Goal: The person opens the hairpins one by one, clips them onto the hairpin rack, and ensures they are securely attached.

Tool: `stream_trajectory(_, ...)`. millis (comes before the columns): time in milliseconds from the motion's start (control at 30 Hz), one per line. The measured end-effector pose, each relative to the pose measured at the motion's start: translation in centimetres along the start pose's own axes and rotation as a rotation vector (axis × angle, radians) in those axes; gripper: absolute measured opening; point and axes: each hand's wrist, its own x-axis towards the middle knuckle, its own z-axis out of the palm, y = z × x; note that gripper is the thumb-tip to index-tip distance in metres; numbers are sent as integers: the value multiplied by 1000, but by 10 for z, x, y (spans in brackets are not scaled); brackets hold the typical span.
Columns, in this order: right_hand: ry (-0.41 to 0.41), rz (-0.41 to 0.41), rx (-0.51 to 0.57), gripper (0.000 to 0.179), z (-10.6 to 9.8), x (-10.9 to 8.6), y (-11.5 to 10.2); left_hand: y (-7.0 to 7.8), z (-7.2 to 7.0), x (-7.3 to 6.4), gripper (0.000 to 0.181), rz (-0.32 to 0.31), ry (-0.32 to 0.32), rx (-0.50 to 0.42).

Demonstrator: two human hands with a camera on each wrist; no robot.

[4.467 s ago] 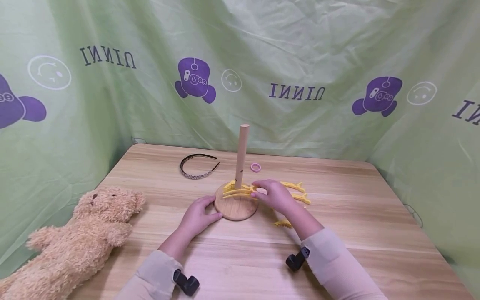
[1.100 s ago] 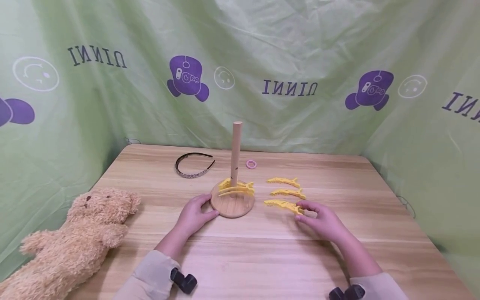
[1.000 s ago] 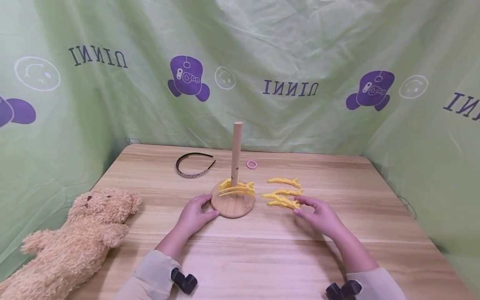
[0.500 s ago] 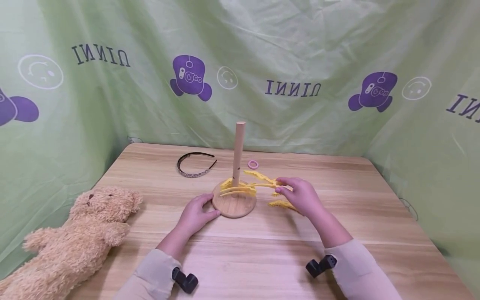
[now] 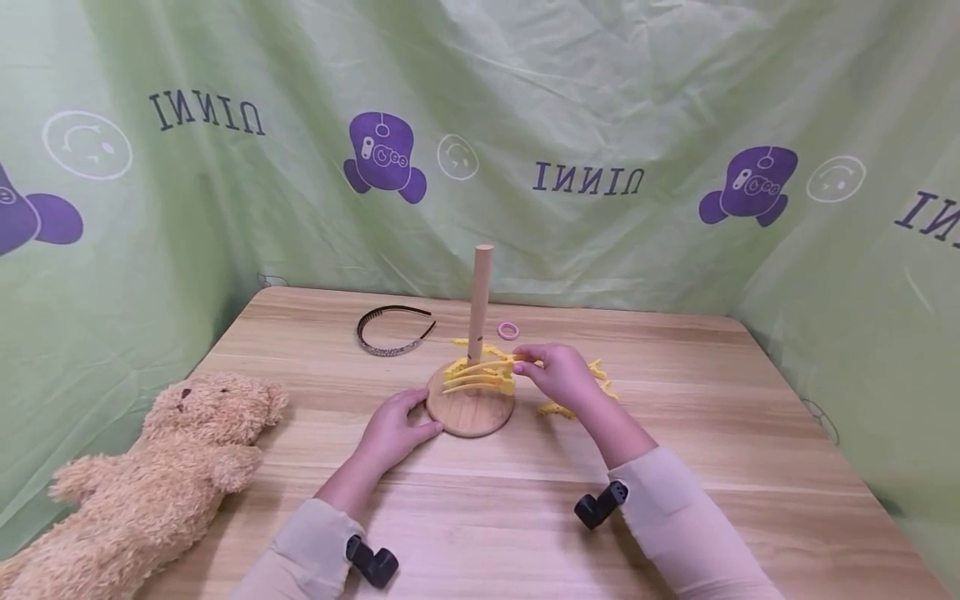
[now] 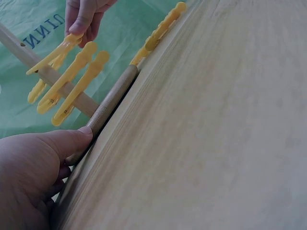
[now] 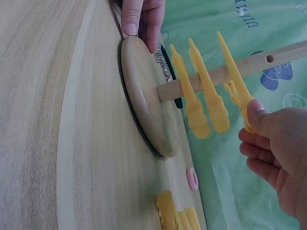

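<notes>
Upright on the table stands a wooden post (image 5: 481, 292) on a round base (image 5: 470, 423). My left hand (image 5: 393, 433) holds the base's left edge, thumb on its rim in the left wrist view. Two yellow alligator hair clips, one of them a lower clip (image 7: 187, 91) and one an upper clip (image 7: 207, 86), are clamped across the post's lower part. Just above them, my right hand (image 5: 558, 375) pinches the tail of a third hair clip (image 7: 233, 67), whose spread prongs lie on either side of the post.
Several more yellow hair clips (image 5: 555, 410) lie right of the stand, partly hidden by the right arm. Behind it are a black headband (image 5: 386, 352) and a pink ring (image 5: 508, 324). A teddy bear (image 5: 172, 475) lies at the left; a green curtain (image 5: 585, 242) hangs behind.
My right hand left the clips on the post, went right to the table clips, picked one up and carried it left to the post, its prongs now spread. My left hand stayed on the base.
</notes>
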Motion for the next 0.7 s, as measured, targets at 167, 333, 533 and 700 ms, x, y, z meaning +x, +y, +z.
stream_trajectory(167,-22,-9,-10,30,4,3,-4,0,1,0,62,-2,-6,-3)
stream_trajectory(333,-35,-22,-13,31,5,4,-7,1,1,0,62,-3,-11,2)
stream_trajectory(533,-81,-15,15,34,4,4,-6,0,0,0,62,6,-4,-8)
stream_trajectory(700,-107,-6,33,36,3,3,-5,2,-1,-3,62,34,19,-1)
